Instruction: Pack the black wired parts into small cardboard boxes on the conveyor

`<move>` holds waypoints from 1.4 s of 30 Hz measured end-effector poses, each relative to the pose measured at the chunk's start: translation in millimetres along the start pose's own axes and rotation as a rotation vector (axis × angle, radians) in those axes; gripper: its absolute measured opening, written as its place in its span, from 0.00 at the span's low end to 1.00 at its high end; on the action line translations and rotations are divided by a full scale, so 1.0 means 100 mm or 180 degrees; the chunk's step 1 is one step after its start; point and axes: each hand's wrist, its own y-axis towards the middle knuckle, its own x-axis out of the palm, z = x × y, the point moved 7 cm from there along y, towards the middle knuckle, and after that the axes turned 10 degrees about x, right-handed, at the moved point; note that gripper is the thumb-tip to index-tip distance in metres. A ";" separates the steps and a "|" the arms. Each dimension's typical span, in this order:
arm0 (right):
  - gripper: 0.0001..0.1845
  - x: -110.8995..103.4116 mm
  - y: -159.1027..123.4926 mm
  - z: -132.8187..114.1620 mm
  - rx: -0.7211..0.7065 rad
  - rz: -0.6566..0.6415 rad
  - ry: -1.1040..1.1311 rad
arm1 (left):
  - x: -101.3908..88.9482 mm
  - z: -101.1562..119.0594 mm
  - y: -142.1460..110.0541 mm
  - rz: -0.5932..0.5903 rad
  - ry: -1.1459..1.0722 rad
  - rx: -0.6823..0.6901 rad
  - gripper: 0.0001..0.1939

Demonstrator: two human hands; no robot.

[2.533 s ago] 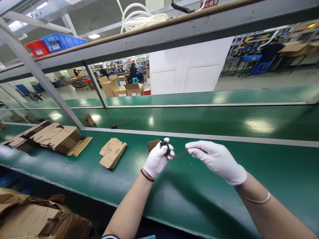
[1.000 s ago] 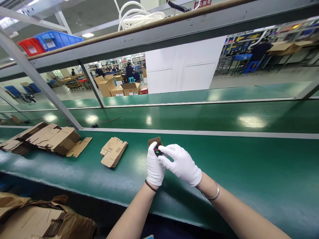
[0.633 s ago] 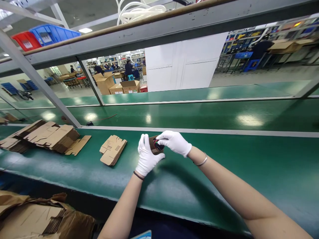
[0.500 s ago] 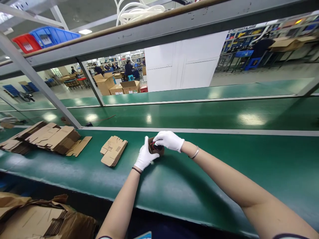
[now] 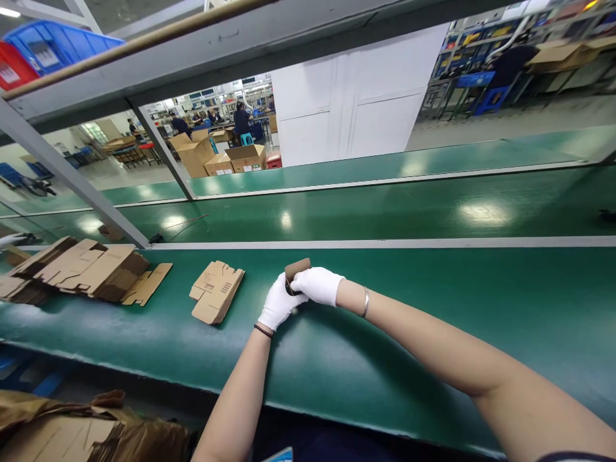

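A small brown cardboard box [image 5: 298, 265] is between my two white-gloved hands, over the green bench. My left hand [image 5: 280, 303] is wrapped around its left and near side. My right hand [image 5: 318, 285] is closed at the box's right side and opening, fingers bent in toward it. One flap stands up beyond the fingers. A dark strip of the inside shows between the gloves; the rest of the contents is hidden. Left of my hands lies a small stack of flat, printed cardboard cartons [image 5: 217, 292].
Larger piles of flattened cartons [image 5: 96, 266] lie at the left of the green bench [image 5: 409, 308]. A slanted metal post [image 5: 72, 167] rises behind them. A shelf beam [image 5: 192, 70] crosses overhead, holding blue and red bins. More folded cardboard [image 5: 62, 439] sits in a bag below left.
My right hand has moved down and closer to my left on the box. The red and black wires seen inside earlier are now covered, and a flap shows upright. The view has tilted slightly.
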 end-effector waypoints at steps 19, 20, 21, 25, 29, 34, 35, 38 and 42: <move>0.12 0.13 0.06 0.31 0.0744 0.0385 -0.0091 | -0.26 0.01 0.07 -0.0086 0.0565 0.0490 0.42; 0.13 0.12 0.11 0.51 0.0876 0.0457 -0.0133 | -0.46 -0.01 0.12 0.0054 0.0920 0.0399 0.42; 0.14 0.11 0.15 0.74 0.1033 0.0538 -0.0176 | -0.69 -0.04 0.16 0.0241 0.1343 0.0201 0.40; 0.16 -0.02 0.25 1.61 0.1536 0.0862 -0.0335 | -1.61 -0.20 0.22 0.0952 0.2532 -0.0954 0.36; 0.15 -0.13 0.30 2.10 0.1740 0.1066 -0.0402 | -1.90 -0.26 0.18 0.1218 0.2524 -0.1235 0.31; 0.12 -0.31 0.29 2.04 0.1812 0.1598 -0.0277 | -1.97 -0.04 0.12 0.1661 0.2425 -0.0970 0.26; 0.12 -0.35 0.24 1.94 0.1793 0.1766 -0.0098 | -1.96 0.04 0.12 0.1720 0.2349 -0.0865 0.26; 0.17 -0.38 0.12 1.47 0.1528 0.2091 0.1052 | -1.75 0.29 0.23 0.1628 0.1978 -0.0482 0.22; 0.31 -0.28 0.00 0.85 0.0871 0.2321 0.2856 | -1.01 0.59 0.31 0.1527 0.0842 0.0162 0.16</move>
